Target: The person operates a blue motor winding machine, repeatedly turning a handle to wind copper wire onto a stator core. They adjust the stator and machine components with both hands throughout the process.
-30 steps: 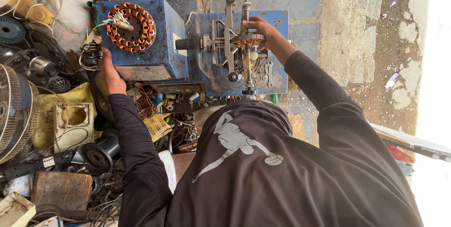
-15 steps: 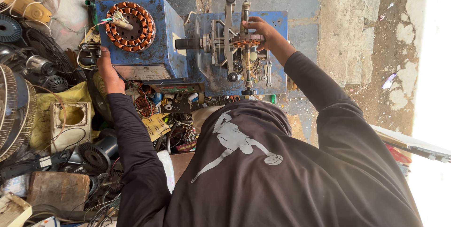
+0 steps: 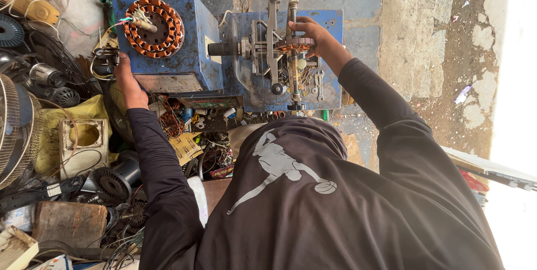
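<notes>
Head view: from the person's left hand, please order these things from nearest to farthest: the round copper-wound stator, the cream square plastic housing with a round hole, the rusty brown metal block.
1. Round copper-wound stator: on the blue box, just beside the left hand.
2. Cream square plastic housing: on yellow cloth.
3. Rusty brown metal block: bottom-left corner of the picture.

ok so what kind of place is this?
Likely a small motor-rewinding repair shop: a copper-wound stator on a blue box, a hand-cranked winding machine, and scrap fan parts heaped on the ground.
</notes>
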